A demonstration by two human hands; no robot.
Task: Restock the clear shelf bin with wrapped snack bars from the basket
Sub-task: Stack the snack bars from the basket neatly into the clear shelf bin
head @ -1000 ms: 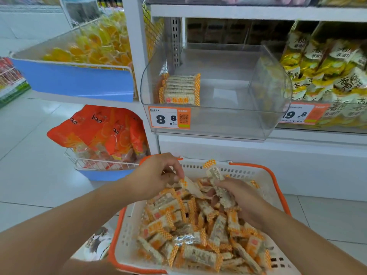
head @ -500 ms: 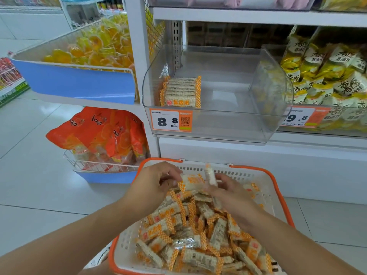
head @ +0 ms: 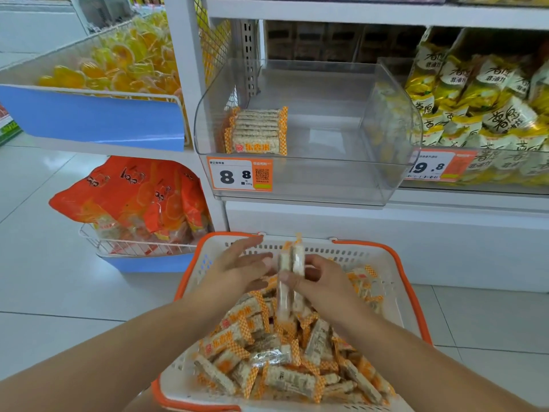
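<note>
White shop shelving holds the clear plastic shelf bin (head: 309, 162), nearly bare but for one neat row of wrapped snack bars (head: 257, 130) at its left. Below, over the white-and-orange basket (head: 395, 263) heaped with loose bars (head: 267, 352), the right hand (head: 319, 281) grips a couple upright (head: 292, 263); the left hand (head: 237, 270), fingers spread and holding nothing, steadies them. Gathering seems underway; next they need lifting into the bin beside that row.
</note>
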